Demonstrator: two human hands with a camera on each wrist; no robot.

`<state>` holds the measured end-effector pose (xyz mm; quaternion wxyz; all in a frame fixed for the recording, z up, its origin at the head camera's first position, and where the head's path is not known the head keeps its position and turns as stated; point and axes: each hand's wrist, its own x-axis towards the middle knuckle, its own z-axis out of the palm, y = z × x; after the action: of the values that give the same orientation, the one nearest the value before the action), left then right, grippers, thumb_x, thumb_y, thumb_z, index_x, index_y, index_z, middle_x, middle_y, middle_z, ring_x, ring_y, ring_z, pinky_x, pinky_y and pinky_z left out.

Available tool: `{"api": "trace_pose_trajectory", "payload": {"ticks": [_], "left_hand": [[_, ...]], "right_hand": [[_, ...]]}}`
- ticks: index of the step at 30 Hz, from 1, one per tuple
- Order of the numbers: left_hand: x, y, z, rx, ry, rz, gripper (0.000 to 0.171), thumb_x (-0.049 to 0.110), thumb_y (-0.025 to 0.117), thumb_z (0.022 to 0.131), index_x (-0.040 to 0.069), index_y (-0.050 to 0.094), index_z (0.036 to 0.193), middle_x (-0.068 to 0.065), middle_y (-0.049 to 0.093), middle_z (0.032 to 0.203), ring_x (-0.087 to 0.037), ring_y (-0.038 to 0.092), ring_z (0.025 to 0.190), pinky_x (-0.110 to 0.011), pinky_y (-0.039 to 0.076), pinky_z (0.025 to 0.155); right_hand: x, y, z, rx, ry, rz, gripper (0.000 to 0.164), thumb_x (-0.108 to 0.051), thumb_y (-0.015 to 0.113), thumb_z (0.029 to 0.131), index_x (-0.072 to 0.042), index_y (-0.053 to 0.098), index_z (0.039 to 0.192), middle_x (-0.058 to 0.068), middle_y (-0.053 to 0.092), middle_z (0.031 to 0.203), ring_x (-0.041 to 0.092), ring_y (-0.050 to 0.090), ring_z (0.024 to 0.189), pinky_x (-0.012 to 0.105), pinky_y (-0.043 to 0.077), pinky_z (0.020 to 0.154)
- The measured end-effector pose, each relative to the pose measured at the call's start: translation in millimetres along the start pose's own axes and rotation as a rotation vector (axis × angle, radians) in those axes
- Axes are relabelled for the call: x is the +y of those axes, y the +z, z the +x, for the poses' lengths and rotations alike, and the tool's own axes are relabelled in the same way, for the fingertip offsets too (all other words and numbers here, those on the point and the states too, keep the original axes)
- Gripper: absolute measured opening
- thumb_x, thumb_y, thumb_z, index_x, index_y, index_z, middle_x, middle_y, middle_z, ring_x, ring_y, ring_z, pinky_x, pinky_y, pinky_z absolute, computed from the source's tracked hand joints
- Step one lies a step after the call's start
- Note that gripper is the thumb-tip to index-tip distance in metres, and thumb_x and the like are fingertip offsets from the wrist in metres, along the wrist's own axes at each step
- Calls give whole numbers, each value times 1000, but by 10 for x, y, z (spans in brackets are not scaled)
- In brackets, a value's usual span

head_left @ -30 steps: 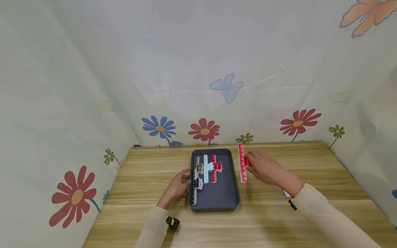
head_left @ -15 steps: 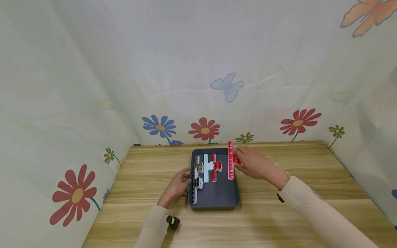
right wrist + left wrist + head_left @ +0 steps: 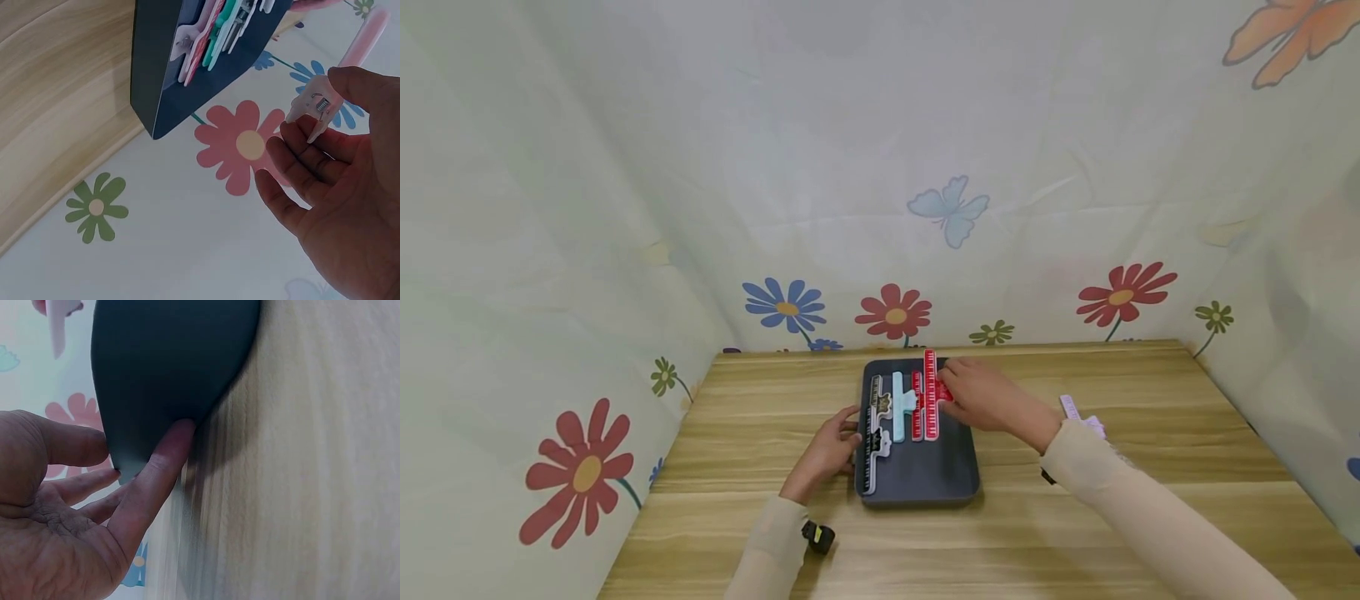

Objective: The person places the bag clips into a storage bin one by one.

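Observation:
In the head view my right hand (image 3: 981, 396) pinches a red and white clip (image 3: 930, 400) by its handle, above a dark grey tray (image 3: 917, 479). The right wrist view shows the clip's handle and spring (image 3: 322, 103) between thumb and fingers. Inside the tray lie another red clip (image 3: 917, 429), a light blue clip (image 3: 898, 417), a black and gold clip (image 3: 877, 392) and a longer black clip (image 3: 868, 467). At the tray's left side is my left hand (image 3: 829, 450); its extended fingers (image 3: 156, 469) touch the outer wall in the left wrist view.
A pale purple clip (image 3: 1071, 408) lies on the wooden table (image 3: 760, 400) right of the tray, partly behind the right sleeve. A flower-printed cloth (image 3: 820, 233) hangs behind the table.
My right hand has carried the red and white clip leftward, from beside the tray to over it, near the other red clip. The pale purple clip has come into view. My left hand stays put.

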<state>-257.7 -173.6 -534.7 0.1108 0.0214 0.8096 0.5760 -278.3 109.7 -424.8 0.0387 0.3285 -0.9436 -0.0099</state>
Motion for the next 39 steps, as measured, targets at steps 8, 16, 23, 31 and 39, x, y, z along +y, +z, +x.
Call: {"api": "trace_pose_trajectory", "payload": {"ticks": [8, 16, 23, 31, 39], "left_hand": [[9, -7, -8, 1, -4, -2, 57, -2, 48, 96, 7, 34, 151, -31, 51, 135, -40, 63, 109, -41, 61, 58], [13, -7, -2, -4, 11, -3, 57, -5, 47, 96, 6, 34, 151, -32, 53, 133, -36, 66, 101, -41, 60, 55], [30, -13, -1, -18, 15, 14, 57, -3, 46, 97, 6, 32, 152, -33, 51, 135, -38, 65, 104, -40, 61, 55], [33, -7, -7, -7, 14, 19, 57, -3, 46, 96, 6, 34, 151, -32, 52, 134, -36, 65, 104, -40, 61, 55], [1, 1, 8, -1, 4, 23, 56, -2, 47, 97, 8, 35, 151, -32, 52, 135, -35, 65, 104, -39, 61, 56]], "right_hand": [[-131, 144, 175, -64, -26, -68, 59, -45, 64, 91, -6, 57, 135, 12, 60, 132, 27, 55, 122, 43, 48, 108], [-270, 280, 300, -122, -38, -55, 58, -43, 61, 94, -6, 53, 138, 13, 54, 142, 29, 49, 132, 48, 42, 112], [-377, 377, 366, -154, -59, -100, 54, -45, 61, 93, -9, 58, 134, 9, 59, 135, 26, 53, 128, 46, 46, 109], [-480, 502, 410, -168, -85, -186, 51, -45, 64, 91, -10, 63, 128, 7, 64, 128, 25, 57, 121, 45, 50, 103], [-563, 570, 425, -172, -100, -232, 41, -44, 68, 87, -14, 69, 115, 3, 68, 114, 21, 61, 109, 44, 53, 98]]}}
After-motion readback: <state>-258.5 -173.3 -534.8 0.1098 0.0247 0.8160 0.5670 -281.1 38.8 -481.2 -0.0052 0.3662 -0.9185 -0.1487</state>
